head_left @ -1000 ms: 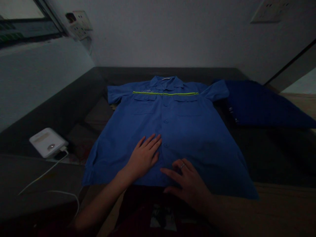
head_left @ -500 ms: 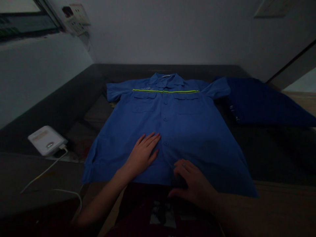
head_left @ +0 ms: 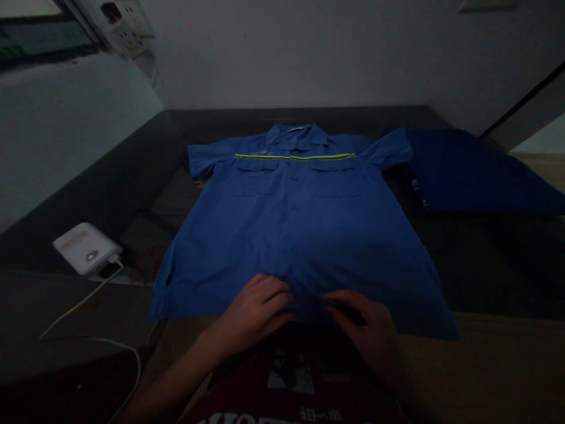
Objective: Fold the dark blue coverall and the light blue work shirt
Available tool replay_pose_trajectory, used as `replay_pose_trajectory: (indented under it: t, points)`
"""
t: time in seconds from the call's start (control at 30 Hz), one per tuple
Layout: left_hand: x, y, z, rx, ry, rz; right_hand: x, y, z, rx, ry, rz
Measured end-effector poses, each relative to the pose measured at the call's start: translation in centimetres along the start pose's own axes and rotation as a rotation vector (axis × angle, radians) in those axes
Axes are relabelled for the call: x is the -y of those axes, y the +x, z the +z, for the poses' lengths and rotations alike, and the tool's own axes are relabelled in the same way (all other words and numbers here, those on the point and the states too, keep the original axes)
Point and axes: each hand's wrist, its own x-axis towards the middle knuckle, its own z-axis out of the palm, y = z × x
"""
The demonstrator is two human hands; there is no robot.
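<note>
A blue short-sleeved work shirt with a yellow-green chest stripe lies flat, front up and buttoned, collar away from me. My left hand has its fingers curled at the shirt's bottom hem, just left of the button line. Just right of that line, my right hand pinches the same hem, fingers bent. Both hands grip the fabric near the lowest button. The light is dim.
A white power bank with a white cable lies at the left. A darker blue folded garment lies at the right, beside the shirt's sleeve. Dark raised edges border the surface on the left and far sides. Wall sockets sit at the upper left.
Both hands drew back toward me from lying flat on the shirt's lower front and closed on its bottom hem. The view tipped slightly downward.
</note>
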Motion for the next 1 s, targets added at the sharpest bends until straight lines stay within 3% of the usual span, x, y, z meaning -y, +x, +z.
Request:
replay_pose_trajectory:
  t: [0.17, 0.5, 0.8, 1.0]
  points:
    - [-0.2, 0.6, 0.7, 0.081, 0.039, 0.005, 0.7, 0.4, 0.2, -0.057, 0.035, 0.015]
    - [0.0, 0.7, 0.7, 0.069, 0.107, 0.015, 1.1, 1.1, 0.4, -0.110, 0.006, 0.116]
    - [-0.9, 1.0, 0.0, 0.026, -0.151, -0.225, 2.6, 2.1, 1.5, -0.033, 0.060, -0.068]
    - [-1.6, 1.1, -0.4, 0.023, -0.247, -0.311, 2.2, 1.9, 2.0, 0.020, 0.079, -0.082]
